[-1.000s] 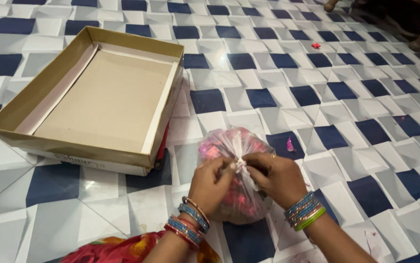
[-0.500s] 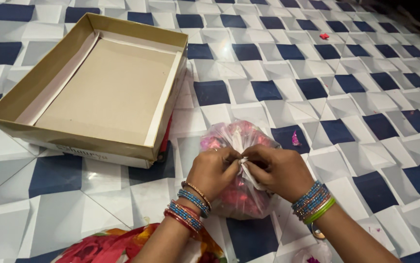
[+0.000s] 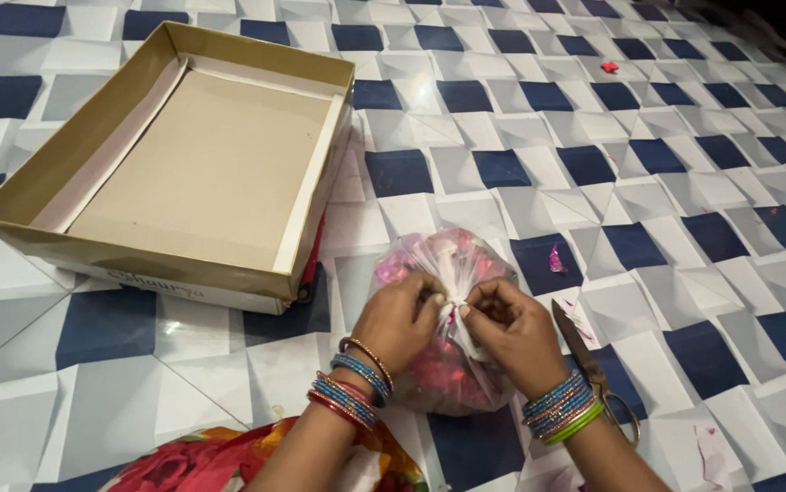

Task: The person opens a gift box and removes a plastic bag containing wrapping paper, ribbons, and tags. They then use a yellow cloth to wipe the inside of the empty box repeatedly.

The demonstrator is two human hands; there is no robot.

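Our left hand [image 3: 399,321] and right hand [image 3: 513,330] pinch closed on the knotted neck of the clear plastic bag [image 3: 447,364] between them. Scissors [image 3: 593,369] lie just right of our right wrist; the open cardboard box [image 3: 169,237] sits beyond-left.

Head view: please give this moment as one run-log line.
both hands: pinch knot of clear plastic bag with pink contents | scissors: floor, right | open cardboard box: left
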